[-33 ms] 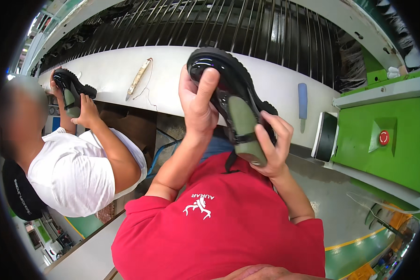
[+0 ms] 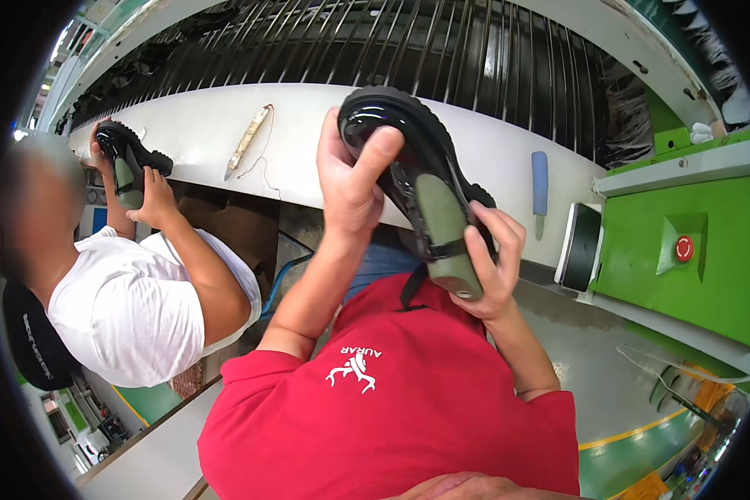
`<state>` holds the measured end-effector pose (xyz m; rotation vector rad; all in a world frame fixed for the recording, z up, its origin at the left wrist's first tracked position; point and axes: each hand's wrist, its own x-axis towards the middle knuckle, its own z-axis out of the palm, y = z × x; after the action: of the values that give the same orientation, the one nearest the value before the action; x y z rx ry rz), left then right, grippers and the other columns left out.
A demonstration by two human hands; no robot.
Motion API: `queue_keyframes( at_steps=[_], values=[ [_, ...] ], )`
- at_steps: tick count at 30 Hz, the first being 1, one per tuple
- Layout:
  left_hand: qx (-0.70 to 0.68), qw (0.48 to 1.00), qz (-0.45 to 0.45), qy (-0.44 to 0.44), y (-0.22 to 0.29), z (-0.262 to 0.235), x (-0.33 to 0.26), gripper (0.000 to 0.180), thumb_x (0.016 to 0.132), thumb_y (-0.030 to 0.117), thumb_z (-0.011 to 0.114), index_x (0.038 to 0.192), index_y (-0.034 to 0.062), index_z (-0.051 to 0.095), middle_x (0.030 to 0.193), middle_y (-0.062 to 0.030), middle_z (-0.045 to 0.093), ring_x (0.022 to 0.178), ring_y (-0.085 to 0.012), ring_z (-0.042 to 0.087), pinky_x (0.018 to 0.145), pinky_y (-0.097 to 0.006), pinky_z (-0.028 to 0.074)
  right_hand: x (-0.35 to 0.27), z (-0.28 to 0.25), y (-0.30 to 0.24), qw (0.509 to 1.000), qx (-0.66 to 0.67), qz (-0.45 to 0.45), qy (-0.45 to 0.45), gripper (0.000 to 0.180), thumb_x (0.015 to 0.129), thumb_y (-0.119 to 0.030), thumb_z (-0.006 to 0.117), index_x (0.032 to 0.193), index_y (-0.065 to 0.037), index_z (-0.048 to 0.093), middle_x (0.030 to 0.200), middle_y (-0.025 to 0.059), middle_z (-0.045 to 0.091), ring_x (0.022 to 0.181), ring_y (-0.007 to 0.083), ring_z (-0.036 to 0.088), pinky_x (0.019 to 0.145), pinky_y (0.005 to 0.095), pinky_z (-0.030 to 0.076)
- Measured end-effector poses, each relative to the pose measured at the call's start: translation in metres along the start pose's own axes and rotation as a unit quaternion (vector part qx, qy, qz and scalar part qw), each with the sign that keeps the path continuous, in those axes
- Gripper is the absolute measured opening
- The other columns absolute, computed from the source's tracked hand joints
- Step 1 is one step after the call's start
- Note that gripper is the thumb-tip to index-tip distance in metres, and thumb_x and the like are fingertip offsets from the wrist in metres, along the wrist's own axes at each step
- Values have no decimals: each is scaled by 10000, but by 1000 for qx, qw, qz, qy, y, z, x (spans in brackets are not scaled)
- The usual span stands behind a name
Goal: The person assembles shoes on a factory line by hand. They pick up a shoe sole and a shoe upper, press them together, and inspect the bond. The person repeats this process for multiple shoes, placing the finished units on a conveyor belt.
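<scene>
Close, wide fisheye view downward from head height

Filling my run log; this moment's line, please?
left hand: holding boot toe | right hand: holding boot shaft | bench: blue-handled tool

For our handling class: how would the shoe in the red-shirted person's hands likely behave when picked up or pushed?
The shoe may feel slippery at its glossy black toe. Its thick, ridged sole suggests stiffness and resistance to sliding.

The red shirt [image 2: 450,400] (short-sleeved) bears white print [image 2: 359,367].
</scene>
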<state>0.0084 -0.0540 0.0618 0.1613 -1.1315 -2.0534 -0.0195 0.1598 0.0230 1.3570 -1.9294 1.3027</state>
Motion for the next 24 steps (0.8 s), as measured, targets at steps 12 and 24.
queue_keyframes(
  at_steps=[12, 24],
  values=[
    [326, 891, -21, -317, 57, -14, 30, 347, 861, 114, 866, 1142, -73, 787, 1128, -214, 819, 1048, -281, 808, 952, -381, 643, -4, -39, -3, 999, 35, -23, -30, 605, 786, -224, 943, 1343, -120, 730, 1363, 267, 701, 1114, 401, 674, 919, 464, 578],
    [-25, 986, -82, -146, -15, -13, 23, 668, 1200, 516, 267, 1466, -31, 544, 1417, -268, 656, 1313, -360, 667, 1071, -456, 593, -9, -21, -1, 820, 383, 411, 106, 503, 1035, -218, 753, 1427, 70, 624, 1295, 109, 704, 1136, 169, 659, 1035, 326, 505]
  ],
)
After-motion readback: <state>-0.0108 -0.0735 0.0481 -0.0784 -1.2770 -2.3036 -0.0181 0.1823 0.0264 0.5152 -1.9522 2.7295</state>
